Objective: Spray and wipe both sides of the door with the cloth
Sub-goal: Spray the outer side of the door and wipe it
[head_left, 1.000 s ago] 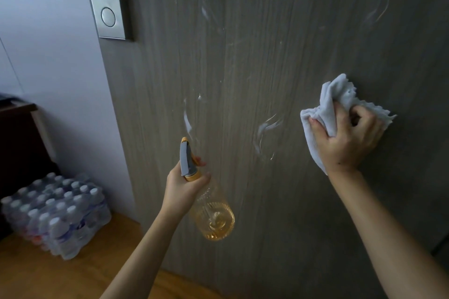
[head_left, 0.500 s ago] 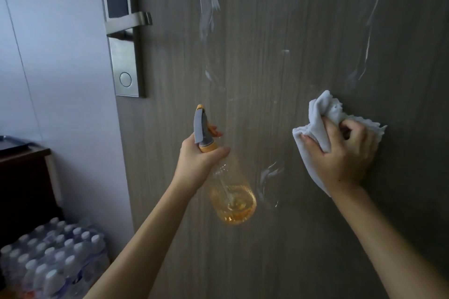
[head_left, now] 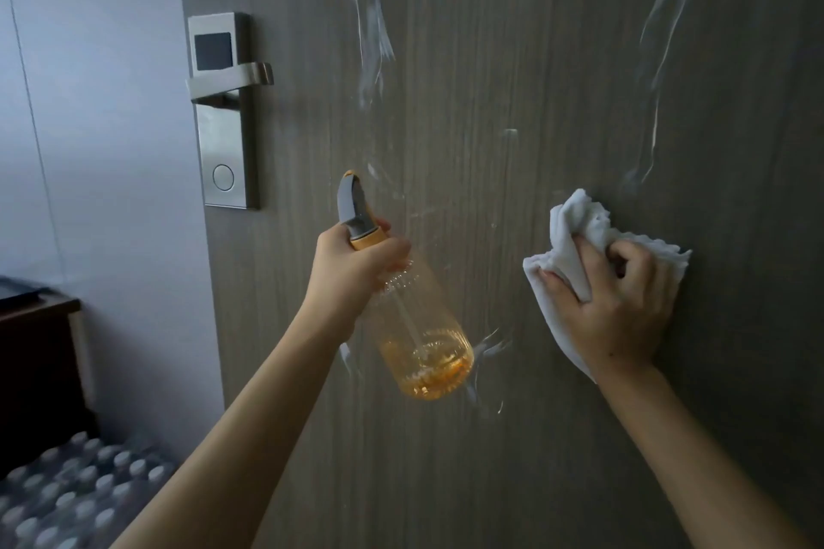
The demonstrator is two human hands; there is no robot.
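A grey wood-grain door [head_left: 512, 58] fills most of the view, streaked with wet spray marks. My left hand [head_left: 352, 272] grips the neck of a clear spray bottle [head_left: 423, 348] holding a little orange liquid, its grey nozzle pointing up close to the door. My right hand [head_left: 620, 308] holds a bunched white cloth [head_left: 575, 232] and presses it against the door at the right.
A metal lock plate with a lever handle [head_left: 225, 103] sits at the door's left edge. A white wall [head_left: 89, 103] lies left of it. Below are a dark wooden cabinet [head_left: 35, 361] and a pack of several water bottles [head_left: 76, 495] on the floor.
My view has tilted upward, so the lock plate and handle now show fully. Both hands have risen along the door, still holding the bottle and cloth.
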